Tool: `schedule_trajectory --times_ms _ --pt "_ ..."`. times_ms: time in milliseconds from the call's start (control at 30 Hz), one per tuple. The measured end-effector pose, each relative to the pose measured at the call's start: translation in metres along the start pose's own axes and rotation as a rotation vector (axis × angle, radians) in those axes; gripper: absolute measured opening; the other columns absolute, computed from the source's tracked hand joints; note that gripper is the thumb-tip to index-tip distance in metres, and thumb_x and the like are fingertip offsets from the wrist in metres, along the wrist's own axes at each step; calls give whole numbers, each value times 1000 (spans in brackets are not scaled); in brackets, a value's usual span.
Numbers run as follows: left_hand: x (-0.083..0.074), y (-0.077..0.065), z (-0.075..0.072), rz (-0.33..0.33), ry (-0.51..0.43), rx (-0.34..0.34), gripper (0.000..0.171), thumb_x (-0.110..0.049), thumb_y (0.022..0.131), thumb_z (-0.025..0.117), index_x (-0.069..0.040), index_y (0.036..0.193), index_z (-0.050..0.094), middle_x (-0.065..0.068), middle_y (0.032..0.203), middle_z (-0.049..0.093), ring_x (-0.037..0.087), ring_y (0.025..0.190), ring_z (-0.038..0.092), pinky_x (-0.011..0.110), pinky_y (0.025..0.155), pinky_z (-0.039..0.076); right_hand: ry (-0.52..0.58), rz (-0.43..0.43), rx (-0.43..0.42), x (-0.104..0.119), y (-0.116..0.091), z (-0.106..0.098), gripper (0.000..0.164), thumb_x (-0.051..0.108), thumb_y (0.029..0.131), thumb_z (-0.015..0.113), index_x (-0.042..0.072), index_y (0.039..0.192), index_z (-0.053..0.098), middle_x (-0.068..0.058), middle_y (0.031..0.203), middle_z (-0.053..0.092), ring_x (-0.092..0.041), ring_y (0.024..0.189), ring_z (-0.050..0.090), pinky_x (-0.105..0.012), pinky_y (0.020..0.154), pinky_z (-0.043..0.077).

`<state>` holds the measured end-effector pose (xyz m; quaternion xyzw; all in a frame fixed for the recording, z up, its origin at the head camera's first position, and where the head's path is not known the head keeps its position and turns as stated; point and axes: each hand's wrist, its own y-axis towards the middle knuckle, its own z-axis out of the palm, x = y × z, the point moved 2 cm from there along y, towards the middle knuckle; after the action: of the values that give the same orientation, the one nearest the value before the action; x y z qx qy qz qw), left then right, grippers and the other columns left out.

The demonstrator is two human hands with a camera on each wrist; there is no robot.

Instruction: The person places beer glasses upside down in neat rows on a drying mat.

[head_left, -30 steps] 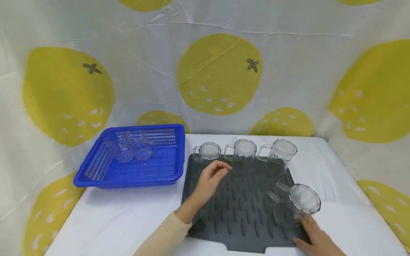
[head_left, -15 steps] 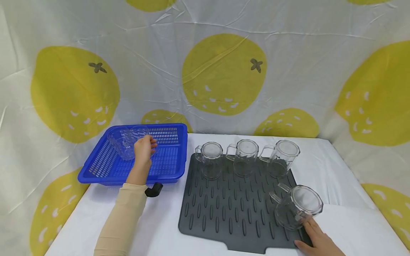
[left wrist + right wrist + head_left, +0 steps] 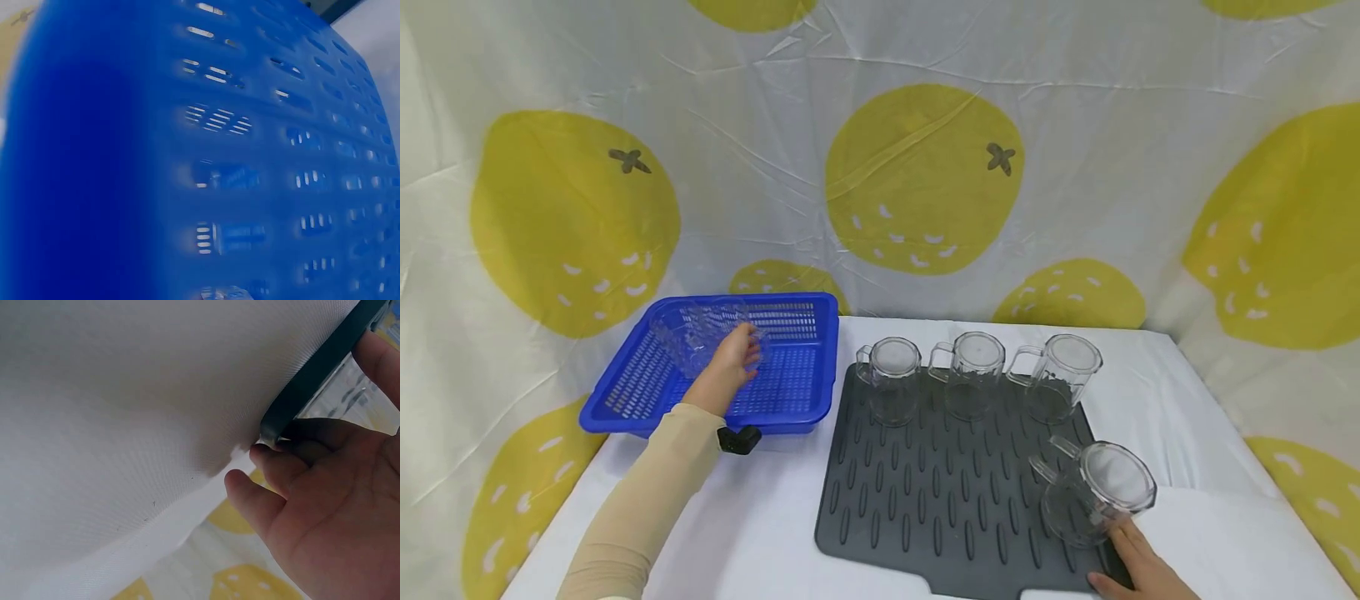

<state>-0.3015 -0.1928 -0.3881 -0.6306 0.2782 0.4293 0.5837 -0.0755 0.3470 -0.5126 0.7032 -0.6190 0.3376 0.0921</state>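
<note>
My left hand (image 3: pixel 730 358) is inside the blue plastic basket (image 3: pixel 786 417), over the right side of the clear glass mugs (image 3: pixel 681 337) lying there. Its fingers bend down on the right, and I cannot tell whether they grip a mug. Only the basket's slotted wall (image 3: pixel 275 144) fills the left wrist view. At the front right corner of the dark grey ribbed mat (image 3: pixel 925 500), my right hand (image 3: pixel 1142 567) rests its fingers beside a glass mug (image 3: pixel 1097 487). In the right wrist view, its thumb and fingertips touch the mat's edge (image 3: pixel 312 375).
Three more glass mugs, left (image 3: pixel 895 379), middle (image 3: pixel 973 375) and right (image 3: pixel 1060 379), stand in a row along the mat's back edge, handles to the left. A white cloth (image 3: pixel 760 517) covers the table. Behind hangs a lemon-print curtain (image 3: pixel 925 179).
From above the mat, my left hand has moved left into the basket, then dipped slightly among the mugs. My right hand has stayed by the front mug.
</note>
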Motion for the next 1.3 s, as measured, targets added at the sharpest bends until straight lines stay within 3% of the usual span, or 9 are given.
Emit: schedule_trajectory --times_ms 233,433,567,633,700,800,933,1167,1300 --pt "0 -4 0 -69 -82 178 56 -29 99 25 -8 147 7 7 153 -1 26 139 -5 47 109 -1 -165 -125 -142 -4 -2 5 76 28 80 66 -25 123 32 -46 128 25 23 103 -24 -41 102 29" --pt "0 -13 5 -60 -88 170 45 -25 99 25 -11 141 32 6 154 0 26 139 -6 47 109 -2 -136 -121 -147 -5 -1 4 77 27 79 68 -26 123 33 -46 128 27 26 100 -20 -15 102 11" --pt "3 -12 4 -28 -96 101 28 -23 100 24 -11 102 49 11 151 17 27 139 3 45 109 -2 -144 -91 -124 -4 0 4 77 29 80 67 -25 123 33 -44 128 29 26 95 -19 -44 103 28" --pt "5 -8 2 5 -102 26 25 -22 100 25 -11 93 46 11 136 42 29 137 15 45 109 -1 -166 -119 -144 -3 0 4 77 28 79 67 -25 123 34 -44 127 30 26 97 -21 -44 103 28" --pt "8 -3 -1 48 -101 -60 23 -20 100 27 -10 91 47 5 108 59 31 132 28 46 109 0 -164 -151 -170 -3 -1 4 77 27 79 68 -26 122 33 -46 125 30 26 100 -22 -20 106 12" --pt "15 12 -8 112 -116 -139 23 -16 98 33 -10 84 50 -5 75 58 29 112 48 50 107 1 -158 -186 -211 -4 -3 4 76 25 78 69 -28 120 34 -48 123 30 26 104 -22 -1 90 -2" --pt "21 31 -20 196 -178 -128 22 -12 95 40 -10 76 51 -2 68 57 20 80 58 40 102 26 -164 -171 -209 -4 -2 5 77 26 77 70 -27 121 34 -45 124 32 26 103 -22 -8 99 2" --pt "0 -21 -8 174 -153 -232 20 -16 99 34 -9 88 48 -9 62 47 4 58 49 19 72 42 -183 -149 -170 -4 -1 5 77 28 80 66 -25 124 32 -45 129 25 24 105 -25 -29 105 20" --pt "-4 -34 -5 219 -192 -244 21 -17 97 35 -8 84 48 -8 57 42 4 51 40 14 56 38 -132 -160 -164 -5 -1 6 77 26 79 67 -27 123 31 -48 127 25 26 104 -24 -2 88 -3"
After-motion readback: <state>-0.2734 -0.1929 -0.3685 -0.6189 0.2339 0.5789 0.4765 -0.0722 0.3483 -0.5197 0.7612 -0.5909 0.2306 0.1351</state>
